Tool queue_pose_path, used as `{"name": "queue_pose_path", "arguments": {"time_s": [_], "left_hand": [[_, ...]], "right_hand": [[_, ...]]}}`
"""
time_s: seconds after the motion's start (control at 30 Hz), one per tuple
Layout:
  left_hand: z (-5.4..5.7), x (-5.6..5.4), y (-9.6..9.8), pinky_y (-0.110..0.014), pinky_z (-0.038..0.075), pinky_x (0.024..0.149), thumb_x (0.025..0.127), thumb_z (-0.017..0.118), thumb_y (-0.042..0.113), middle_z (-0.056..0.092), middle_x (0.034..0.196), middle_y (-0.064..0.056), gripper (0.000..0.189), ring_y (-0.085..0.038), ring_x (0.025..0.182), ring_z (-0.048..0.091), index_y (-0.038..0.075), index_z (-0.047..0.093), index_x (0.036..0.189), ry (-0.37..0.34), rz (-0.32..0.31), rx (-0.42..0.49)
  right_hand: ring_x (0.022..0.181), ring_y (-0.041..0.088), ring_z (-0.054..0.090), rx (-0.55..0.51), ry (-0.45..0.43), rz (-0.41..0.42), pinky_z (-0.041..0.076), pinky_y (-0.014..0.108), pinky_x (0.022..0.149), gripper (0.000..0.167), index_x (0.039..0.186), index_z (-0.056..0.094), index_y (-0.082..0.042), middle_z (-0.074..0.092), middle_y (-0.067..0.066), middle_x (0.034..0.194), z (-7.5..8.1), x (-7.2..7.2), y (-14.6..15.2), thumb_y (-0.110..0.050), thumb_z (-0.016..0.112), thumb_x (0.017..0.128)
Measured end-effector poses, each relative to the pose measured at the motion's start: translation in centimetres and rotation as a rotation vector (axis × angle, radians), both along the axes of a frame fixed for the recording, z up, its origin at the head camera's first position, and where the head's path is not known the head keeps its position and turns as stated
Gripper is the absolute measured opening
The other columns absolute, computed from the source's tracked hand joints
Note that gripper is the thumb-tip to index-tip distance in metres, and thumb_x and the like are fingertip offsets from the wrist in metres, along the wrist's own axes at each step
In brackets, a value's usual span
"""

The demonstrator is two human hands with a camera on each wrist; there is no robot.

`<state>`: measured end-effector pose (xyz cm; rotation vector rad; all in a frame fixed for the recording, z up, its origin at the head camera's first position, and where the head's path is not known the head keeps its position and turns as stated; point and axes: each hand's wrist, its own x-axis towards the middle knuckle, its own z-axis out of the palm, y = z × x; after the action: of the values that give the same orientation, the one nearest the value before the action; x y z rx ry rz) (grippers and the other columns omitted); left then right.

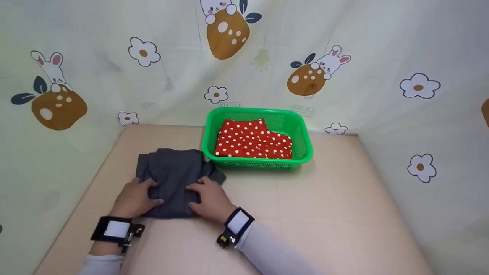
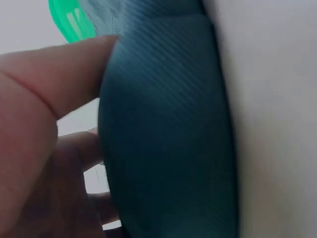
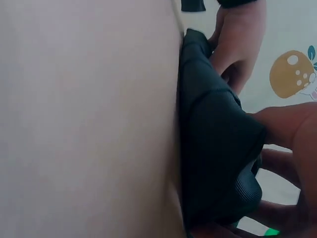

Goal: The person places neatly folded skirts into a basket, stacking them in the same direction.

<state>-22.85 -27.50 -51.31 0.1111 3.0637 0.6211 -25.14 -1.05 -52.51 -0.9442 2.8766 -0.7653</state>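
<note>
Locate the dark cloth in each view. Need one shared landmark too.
Head: dark cloth left of center, left hand and right hand on it.
Left wrist: dark cloth fills the middle, top edge to bottom edge.
Right wrist: dark cloth right of center, running from near the top to the bottom.
Landmark: green basket; top left in left wrist, sliver at bottom right in right wrist.

Small curtained-off space; whether it stood in a home could not be told. Pale sheets [image 1: 172, 91] printed with rabbits [image 1: 333, 62], fruit [image 1: 228, 38] and flowers [image 1: 420, 87] hung around a beige worktop [image 1: 328, 214] at its far, left and right edges; a green basket [image 1: 259, 165] and folded dark cloth [image 1: 174, 172] on it looked domestic.
</note>
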Motion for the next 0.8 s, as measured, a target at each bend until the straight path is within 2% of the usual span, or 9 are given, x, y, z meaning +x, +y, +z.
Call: {"name": "queue_pose_path", "arguments": {"time_s": [0.13,0.37,0.47,0.57,0.7,0.8], "left_hand": [[-0.1,0.8,1.1,-0.061,0.056,0.082,0.081,0.090,0.034,0.062,0.118,-0.036,0.062,-0.048,0.103,0.064,-0.003,0.070,0.126,0.008,-0.020,-0.005],[0.0,1.2,1.0,-0.049,0.055,0.071,0.078,0.093,0.039,0.064,0.109,-0.028,0.059,-0.035,0.090,0.065,0.001,0.071,0.118,-0.034,-0.022,-0.013],[0.1,1.2,1.2,-0.044,0.052,0.066,0.075,0.094,0.040,0.064,0.104,-0.024,0.058,-0.030,0.084,0.064,0.002,0.072,0.113,-0.048,-0.030,-0.025],[0.2,1.5,2.2,-0.043,0.052,0.064,0.073,0.095,0.042,0.064,0.102,-0.022,0.059,-0.029,0.082,0.063,0.003,0.071,0.109,-0.058,-0.039,-0.061],[0.3,2.2,4.6,-0.052,0.057,0.068,0.074,0.094,0.045,0.065,0.110,-0.029,0.064,-0.038,0.088,0.068,0.001,0.072,0.114,-0.044,-0.068,-0.119],[0.5,2.7,6.7,-0.058,0.060,0.073,0.076,0.092,0.048,0.064,0.120,-0.034,0.071,-0.046,0.096,0.070,-0.001,0.070,0.123,-0.028,-0.099,-0.148]], "right_hand": [[0.104,0.016,0.065,0.162,0.070,0.043,0.055,0.030,0.093,0.040,0.133,0.075,-0.023,0.073,0.003,0.122,0.2,-0.2,0.2,-0.033,0.076,0.095],[0.096,0.012,0.067,0.288,0.094,0.077,0.055,0.027,0.088,0.032,0.121,0.080,-0.019,0.078,-0.001,0.108,0.8,0.0,-0.1,-0.034,0.080,0.092],[0.089,0.012,0.066,0.306,0.088,0.101,0.055,0.026,0.080,0.023,0.110,0.081,-0.019,0.077,-0.002,0.096,1.0,0.2,0.1,-0.031,0.081,0.090],[0.085,0.012,0.065,0.289,0.068,0.134,0.053,0.025,0.075,0.018,0.102,0.081,-0.018,0.076,-0.003,0.090,1.2,0.1,1.1,-0.028,0.082,0.087],[0.083,0.011,0.061,0.246,0.007,0.163,0.051,0.024,0.076,0.016,0.101,0.081,-0.016,0.073,-0.003,0.088,1.5,0.1,3.8,-0.025,0.083,0.087],[0.078,0.010,0.056,0.229,-0.032,0.166,0.048,0.024,0.071,0.012,0.099,0.080,-0.016,0.068,-0.004,0.082,1.7,0.4,6.1,-0.024,0.082,0.090]]}}
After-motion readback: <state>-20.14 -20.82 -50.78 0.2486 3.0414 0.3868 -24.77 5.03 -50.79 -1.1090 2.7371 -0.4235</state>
